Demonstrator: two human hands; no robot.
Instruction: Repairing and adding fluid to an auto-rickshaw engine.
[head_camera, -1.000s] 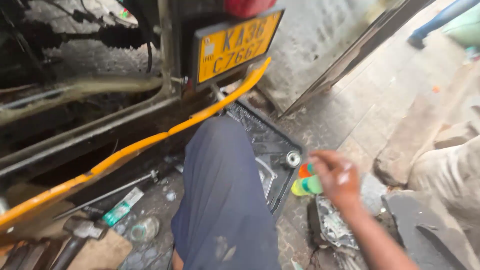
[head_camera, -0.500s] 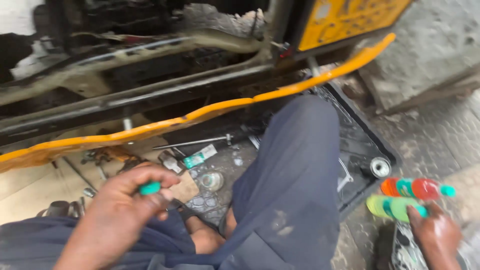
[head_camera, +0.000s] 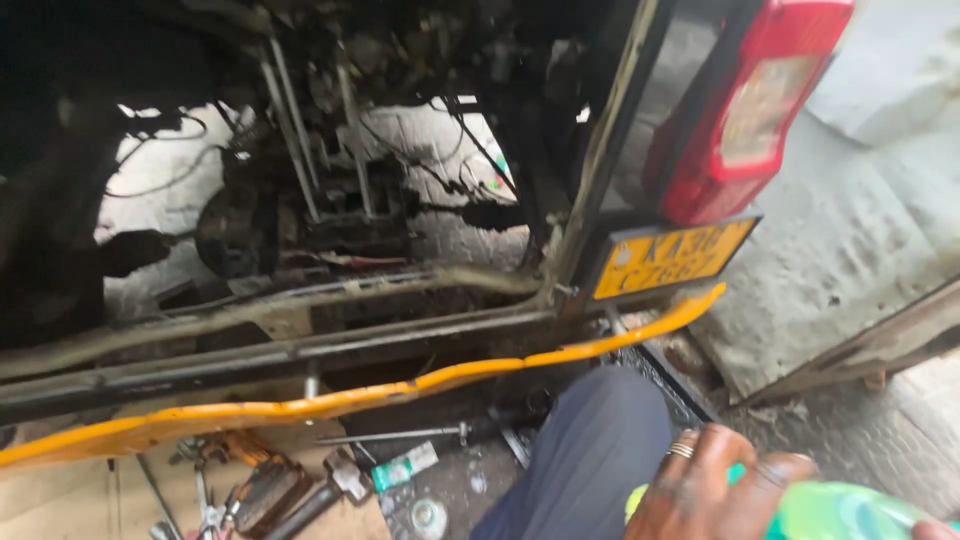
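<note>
Yellow bumper strip and the loose tools on the ground sit well to the left of your fingers now, because your view has lifted from your lap to the open rear of the vehicle, and the left hand that pinched a small green-capped piece half a second ago has dropped out of view, so I cannot tell what its fingers are doing. Your ringed hand has come in over your knee, fingers curled around the green bottle. Blur and the bottom edge cut off the bottle, and the underbody is too dark to read.
</note>
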